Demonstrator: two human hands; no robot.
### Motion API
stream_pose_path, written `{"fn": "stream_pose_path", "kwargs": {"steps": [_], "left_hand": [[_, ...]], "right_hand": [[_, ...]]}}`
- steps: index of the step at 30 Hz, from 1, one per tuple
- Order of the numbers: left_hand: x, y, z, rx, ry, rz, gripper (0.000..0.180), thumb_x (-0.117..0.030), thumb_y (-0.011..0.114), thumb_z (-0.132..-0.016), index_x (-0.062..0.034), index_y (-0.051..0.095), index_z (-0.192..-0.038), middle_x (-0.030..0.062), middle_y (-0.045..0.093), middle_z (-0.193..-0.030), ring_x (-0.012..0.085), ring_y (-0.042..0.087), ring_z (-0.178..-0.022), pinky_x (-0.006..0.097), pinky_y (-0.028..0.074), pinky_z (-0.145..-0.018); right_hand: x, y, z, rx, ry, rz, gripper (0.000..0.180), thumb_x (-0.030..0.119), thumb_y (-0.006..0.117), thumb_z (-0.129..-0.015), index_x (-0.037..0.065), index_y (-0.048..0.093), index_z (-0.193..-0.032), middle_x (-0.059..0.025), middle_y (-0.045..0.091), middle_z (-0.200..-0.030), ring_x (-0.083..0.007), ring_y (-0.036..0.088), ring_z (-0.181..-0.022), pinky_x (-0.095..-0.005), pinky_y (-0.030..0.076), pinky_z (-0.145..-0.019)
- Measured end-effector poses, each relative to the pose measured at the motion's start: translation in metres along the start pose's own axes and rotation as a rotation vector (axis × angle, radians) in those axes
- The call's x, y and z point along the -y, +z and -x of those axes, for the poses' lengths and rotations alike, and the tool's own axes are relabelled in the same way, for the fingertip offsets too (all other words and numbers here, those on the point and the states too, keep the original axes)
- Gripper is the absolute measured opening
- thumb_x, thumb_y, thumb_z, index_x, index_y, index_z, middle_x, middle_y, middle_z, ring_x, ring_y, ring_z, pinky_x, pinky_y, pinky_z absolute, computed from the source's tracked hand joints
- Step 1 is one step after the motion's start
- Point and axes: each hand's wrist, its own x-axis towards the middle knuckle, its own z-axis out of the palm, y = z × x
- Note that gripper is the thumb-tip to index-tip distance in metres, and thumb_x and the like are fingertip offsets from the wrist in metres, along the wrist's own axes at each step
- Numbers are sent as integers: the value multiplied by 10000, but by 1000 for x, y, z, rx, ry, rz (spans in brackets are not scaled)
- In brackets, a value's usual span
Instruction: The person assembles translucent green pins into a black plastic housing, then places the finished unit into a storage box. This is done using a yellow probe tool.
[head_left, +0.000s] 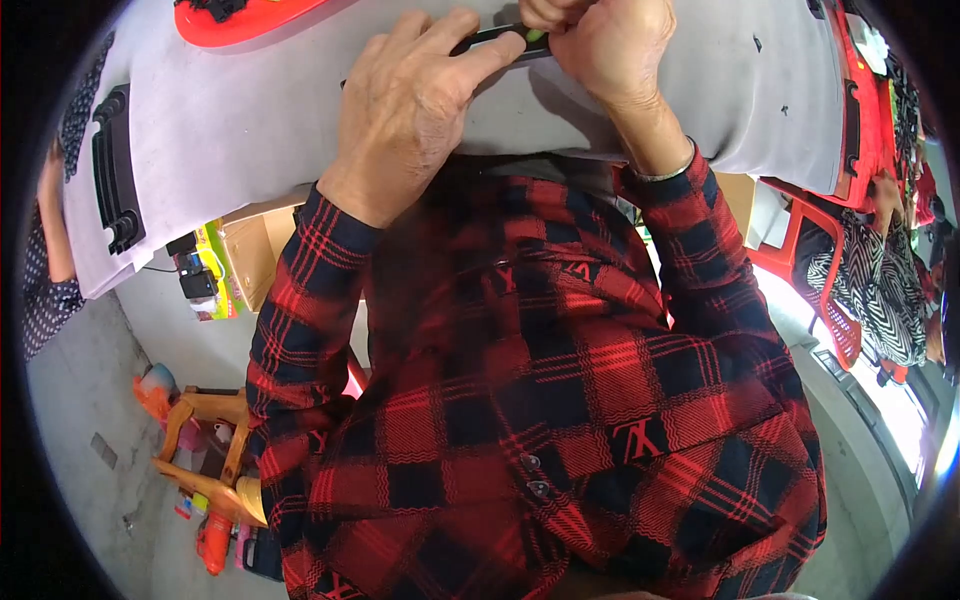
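At the far edge of the picture a long, narrow black plastic strip (pixel 490 37) lies slantwise on the grey-covered table. My left hand (pixel 415 100) is closed over it, with thumb and fingers on its two sides. A small bright green piece (pixel 534 35) shows at the strip, between my two hands. My right hand (pixel 620 45) is curled at the strip's right part, with its fingers bunched together. Whatever those fingers pinch is hidden by the hand and the picture's top edge.
A red tray (pixel 240 35) with black parts stands far left. Long black plastic pieces lie on the table's left end (pixel 118 170) and right edge (pixel 851 115). Other people sit at both sides, one near a red chair (pixel 805 235). Below left are a cardboard box (pixel 255 250) and wooden stool (pixel 215 410).
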Motion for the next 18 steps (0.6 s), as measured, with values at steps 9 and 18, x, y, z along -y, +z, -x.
{"fn": "stream_pose_path", "kwargs": {"steps": [9,18], "left_hand": [[-3,-6,-4,-43,27,49,419,-28,689,-829,-189,715,-1216,33,615,-1016,278,586,-929,407,512,-788],[-1,8,-12,-54,96,-34,217,-86,662,-896,-62,723,-1103,101,584,-925,306,567,-856,398,462,-740]], "right_hand": [[4,3,0,-48,38,35,460,323,419,-1051,121,339,-646,5,280,-556,-123,228,-483,-311,217,-465],[12,2,-2,-84,124,-41,442,323,454,-1046,134,356,-659,17,302,-560,-108,237,-477,-296,219,-459]]}}
